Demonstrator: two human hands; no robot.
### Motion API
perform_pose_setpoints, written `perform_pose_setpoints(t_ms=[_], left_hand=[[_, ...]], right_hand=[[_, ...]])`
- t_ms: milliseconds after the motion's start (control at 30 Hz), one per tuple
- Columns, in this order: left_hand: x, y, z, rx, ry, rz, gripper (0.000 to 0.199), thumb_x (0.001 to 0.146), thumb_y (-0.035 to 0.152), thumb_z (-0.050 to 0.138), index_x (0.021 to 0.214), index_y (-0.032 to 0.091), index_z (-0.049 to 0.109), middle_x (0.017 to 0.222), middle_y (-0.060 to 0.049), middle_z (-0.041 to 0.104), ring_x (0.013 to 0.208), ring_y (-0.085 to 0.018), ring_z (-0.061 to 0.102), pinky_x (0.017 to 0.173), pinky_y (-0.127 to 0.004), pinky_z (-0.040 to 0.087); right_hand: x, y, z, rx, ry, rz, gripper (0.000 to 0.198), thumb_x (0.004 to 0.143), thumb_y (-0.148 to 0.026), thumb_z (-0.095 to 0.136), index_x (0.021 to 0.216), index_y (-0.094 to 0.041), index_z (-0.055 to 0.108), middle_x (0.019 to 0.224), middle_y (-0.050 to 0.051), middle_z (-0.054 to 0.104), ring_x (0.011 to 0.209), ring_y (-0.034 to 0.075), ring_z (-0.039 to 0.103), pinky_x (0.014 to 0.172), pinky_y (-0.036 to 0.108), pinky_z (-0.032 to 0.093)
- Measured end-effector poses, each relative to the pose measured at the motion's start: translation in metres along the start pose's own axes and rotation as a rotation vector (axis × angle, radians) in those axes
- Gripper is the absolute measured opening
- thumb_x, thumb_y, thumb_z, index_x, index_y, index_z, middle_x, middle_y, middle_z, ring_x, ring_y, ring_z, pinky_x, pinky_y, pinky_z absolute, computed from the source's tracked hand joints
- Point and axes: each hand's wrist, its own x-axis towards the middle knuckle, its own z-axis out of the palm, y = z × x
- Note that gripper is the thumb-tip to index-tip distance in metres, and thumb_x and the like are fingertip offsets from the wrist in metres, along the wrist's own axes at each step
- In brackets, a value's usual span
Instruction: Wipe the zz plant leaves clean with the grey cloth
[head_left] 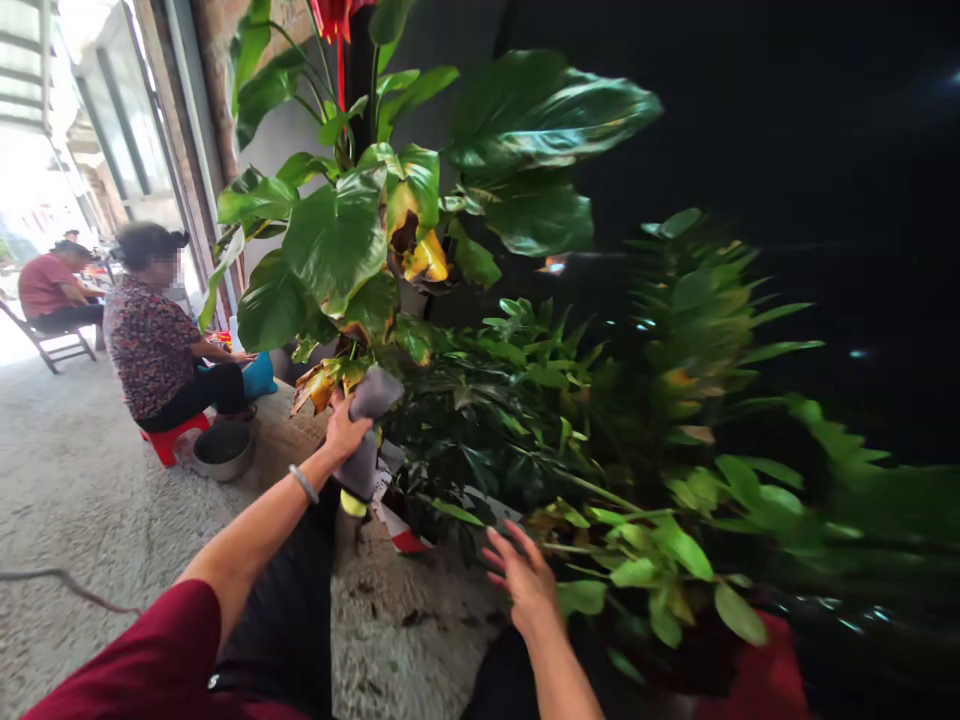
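Note:
My left hand [343, 428] is raised and grips a grey cloth [367, 425] that hangs down beside the low leaves of a tall large-leaved plant [337, 235]. Some of that plant's leaves are yellow and brown [420, 245]. A bracelet sits on my left wrist. My right hand [525, 580] is lower, fingers spread, holding nothing, close to the small green leaves of a bushy plant [645, 560]. A dark-leaved shrub [495, 410] stands between the two hands.
A person in a patterned top [154, 335] sits on a red stool [174, 438] to the left, by a metal bowl [222, 450]. Another seated person in red [52, 290] is farther back. Rough concrete ground [82, 500] spreads left. A red pot [757, 680] is at lower right.

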Motion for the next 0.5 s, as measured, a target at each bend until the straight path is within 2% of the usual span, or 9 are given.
perform_pose_setpoints(t_ms=[33, 100, 133, 200, 267, 367, 433, 500], left_hand=[[-0.014, -0.013, 0.000, 0.014, -0.042, -0.039, 0.063, 0.067, 0.012, 0.070, 0.129, 0.017, 0.061, 0.118, -0.008, 0.069, 0.115, -0.027, 0.060, 0.105, -0.038, 0.042], [-0.044, -0.035, -0.005, -0.037, -0.145, -0.011, 0.063, 0.067, 0.011, 0.068, 0.129, 0.017, 0.062, 0.116, -0.006, 0.070, 0.113, -0.026, 0.061, 0.105, -0.037, 0.042], [-0.056, -0.040, -0.008, -0.084, -0.205, 0.019, 0.062, 0.068, 0.011, 0.067, 0.129, 0.017, 0.061, 0.116, -0.005, 0.070, 0.112, -0.026, 0.061, 0.104, -0.037, 0.043], [-0.064, -0.036, -0.015, -0.164, -0.223, 0.085, 0.060, 0.069, 0.013, 0.065, 0.129, 0.017, 0.062, 0.117, -0.004, 0.070, 0.112, -0.025, 0.061, 0.105, -0.036, 0.042], [-0.046, -0.016, -0.019, -0.194, -0.127, 0.154, 0.059, 0.070, 0.015, 0.067, 0.128, 0.018, 0.062, 0.120, -0.005, 0.068, 0.116, -0.026, 0.059, 0.107, -0.036, 0.039], [0.006, 0.016, -0.014, -0.159, 0.030, 0.220, 0.061, 0.069, 0.018, 0.070, 0.129, 0.019, 0.062, 0.126, -0.007, 0.066, 0.120, -0.026, 0.057, 0.110, -0.037, 0.037], [0.029, 0.019, -0.005, -0.122, 0.051, 0.158, 0.060, 0.066, 0.017, 0.072, 0.126, 0.019, 0.064, 0.124, -0.008, 0.067, 0.118, -0.026, 0.058, 0.109, -0.038, 0.037], [0.026, 0.005, 0.005, -0.133, 0.018, 0.062, 0.060, 0.060, 0.016, 0.076, 0.119, 0.017, 0.067, 0.117, -0.009, 0.069, 0.115, -0.027, 0.060, 0.107, -0.040, 0.039]], right_hand=[[0.001, 0.000, -0.001, 0.044, -0.010, 0.011, 0.076, 0.054, -0.055, 0.077, 0.121, -0.022, 0.063, 0.096, 0.007, 0.071, 0.090, 0.027, 0.070, 0.055, 0.027, 0.050], [0.005, 0.000, -0.005, 0.140, -0.045, 0.025, 0.066, 0.053, -0.053, 0.079, 0.110, -0.023, 0.068, 0.110, 0.007, 0.070, 0.102, 0.028, 0.066, 0.062, 0.028, 0.052], [0.007, 0.000, -0.008, 0.182, -0.068, 0.029, 0.061, 0.053, -0.052, 0.080, 0.106, -0.024, 0.070, 0.114, 0.007, 0.069, 0.104, 0.028, 0.065, 0.064, 0.029, 0.053], [0.011, 0.001, -0.013, 0.251, -0.117, 0.038, 0.053, 0.054, -0.049, 0.081, 0.101, -0.025, 0.071, 0.114, 0.005, 0.070, 0.102, 0.026, 0.066, 0.066, 0.030, 0.054], [0.013, 0.003, -0.016, 0.305, -0.148, 0.049, 0.048, 0.054, -0.046, 0.083, 0.096, -0.025, 0.073, 0.107, 0.003, 0.072, 0.094, 0.024, 0.067, 0.065, 0.031, 0.055], [0.013, 0.004, -0.017, 0.369, -0.157, 0.070, 0.042, 0.054, -0.042, 0.083, 0.091, -0.025, 0.074, 0.095, 0.001, 0.073, 0.083, 0.022, 0.068, 0.064, 0.032, 0.055], [0.011, 0.004, -0.016, 0.395, -0.151, 0.081, 0.039, 0.055, -0.042, 0.082, 0.090, -0.026, 0.074, 0.092, 0.001, 0.073, 0.081, 0.022, 0.068, 0.063, 0.033, 0.055], [0.008, 0.004, -0.017, 0.405, -0.141, 0.088, 0.038, 0.056, -0.042, 0.081, 0.089, -0.026, 0.074, 0.092, 0.001, 0.073, 0.080, 0.022, 0.069, 0.062, 0.032, 0.055]])
